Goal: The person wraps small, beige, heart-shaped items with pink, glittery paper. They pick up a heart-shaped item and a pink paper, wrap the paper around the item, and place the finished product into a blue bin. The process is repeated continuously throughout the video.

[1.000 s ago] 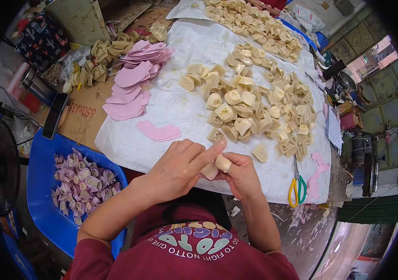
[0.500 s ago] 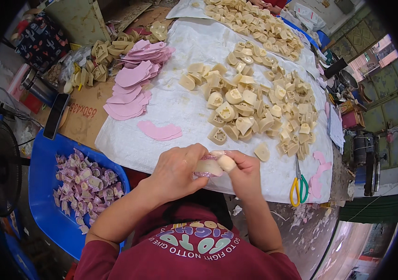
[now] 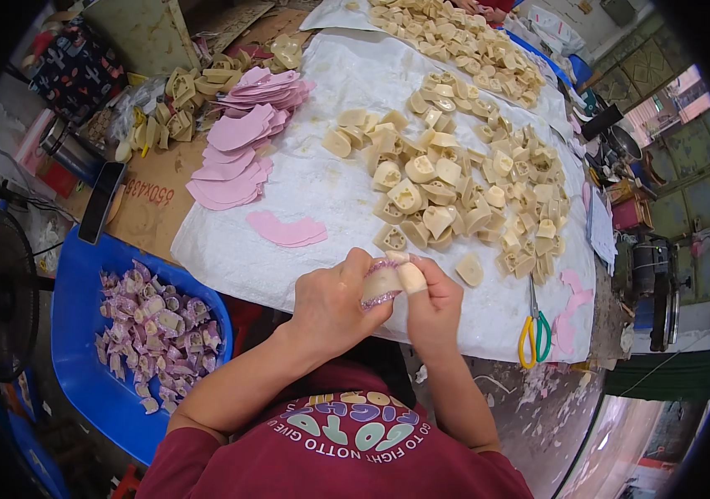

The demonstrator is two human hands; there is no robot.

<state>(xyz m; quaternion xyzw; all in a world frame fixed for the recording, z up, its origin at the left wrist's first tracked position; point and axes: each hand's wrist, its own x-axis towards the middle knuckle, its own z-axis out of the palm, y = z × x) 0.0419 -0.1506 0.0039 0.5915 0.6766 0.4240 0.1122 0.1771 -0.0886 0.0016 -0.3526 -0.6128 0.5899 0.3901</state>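
Between my two hands is a beige shoe heel with a glittery pink-purple covering along its edges. My left hand is closed around its left side. My right hand pinches the upper right part, and a cream finger cover is on the thumb. The held heel is over the near edge of the white-covered table. Beyond my hands lies a heap of bare beige heels, with a single heel apart from it. A loose curved pink piece lies to the left.
Overlapping pink pieces lie at the table's left. A blue basin with covered heels stands lower left. Scissors and pink scraps sit at the right edge. Another person's hands are at the far end.
My hands have turned the heel, so its glittery-edged opening now tilts more upright. My left fingers have shifted slightly upward. Both hands keep hold of it.
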